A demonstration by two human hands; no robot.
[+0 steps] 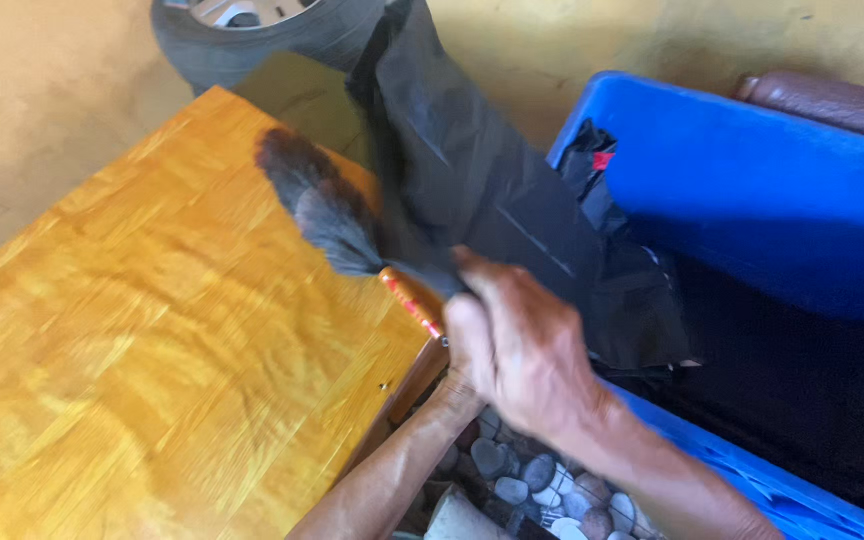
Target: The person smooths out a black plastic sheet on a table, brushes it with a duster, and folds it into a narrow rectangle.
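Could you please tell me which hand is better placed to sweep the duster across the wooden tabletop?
Probably the right hand: it sits at the orange handle of the duster, over the tabletop edge. The left hand is hidden beneath it.

1. One brush (327, 215), dark bristles pointing to 11 o'clock.
2. One black bag (472, 180), at 12 o'clock.
3. One blue bin (752, 180), at 3 o'clock.
4. One wooden counter (152, 330), at 9 o'clock.
5. One tyre (252, 40), at 11 o'clock.
6. Two hands: right hand (517, 345) in full view, left hand (452, 385) mostly hidden.
7. Pebbles (522, 480) at 6 o'clock, too many to count.
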